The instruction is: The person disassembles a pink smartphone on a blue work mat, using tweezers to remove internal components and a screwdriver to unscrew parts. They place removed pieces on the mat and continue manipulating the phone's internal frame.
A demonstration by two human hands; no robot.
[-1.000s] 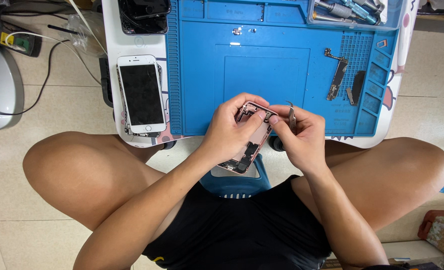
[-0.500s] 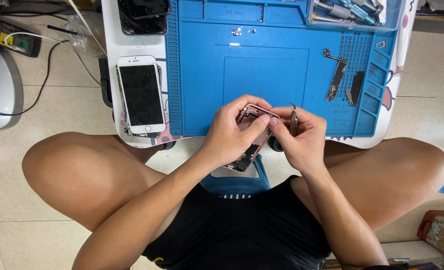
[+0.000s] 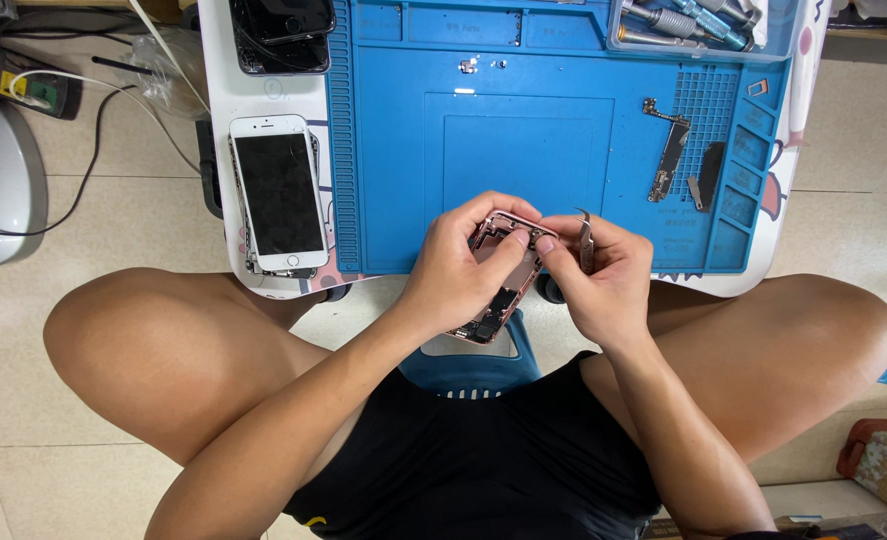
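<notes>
My left hand (image 3: 463,270) grips an opened pink phone housing (image 3: 498,285), held tilted over the near edge of the blue work mat (image 3: 523,140). My right hand (image 3: 598,275) presses its thumb and forefinger on the housing's top corner, and metal tweezers (image 3: 584,238) are tucked along its fingers. Both hands hover just above my lap, in front of the small table.
A white phone (image 3: 278,190) lies face up left of the mat, a dark phone (image 3: 283,30) beyond it. A circuit board (image 3: 667,152) and a dark part (image 3: 709,172) rest on the mat's right. Screwdrivers (image 3: 683,20) fill a tray at the top. A power strip (image 3: 13,80) lies on the floor.
The hands and housing have shifted very slightly; my right fingers have closed in on the housing's top corner. Nothing else moved.
</notes>
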